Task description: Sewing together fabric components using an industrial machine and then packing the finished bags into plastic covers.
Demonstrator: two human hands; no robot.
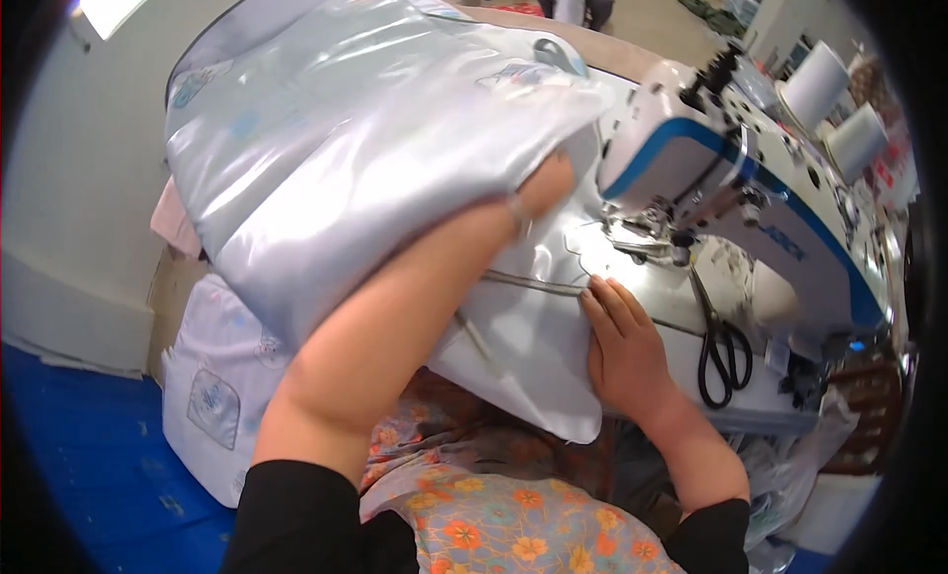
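Observation:
A large, shiny silver-white sheet of soft material (316,169) with small printed motifs spreads over the left of the table and drapes toward me. My left hand (547,185) reaches far across, its fingers hidden behind a raised fold of this sheet. Lying flat on a lower white layer, my right hand (632,349) has its fingers stretched out, their tips by the end of a narrow grey strip (538,285). Just beyond those fingertips is the lit needle area of a white and blue sewing machine (681,144).
Black-handled scissors (724,352) lie right of my right hand. White thread cones (818,78) stand behind the machine. A quilted white piece (212,396) hangs at the left above a blue floor covering (79,455). Clear plastic bags (790,475) are below the table at right.

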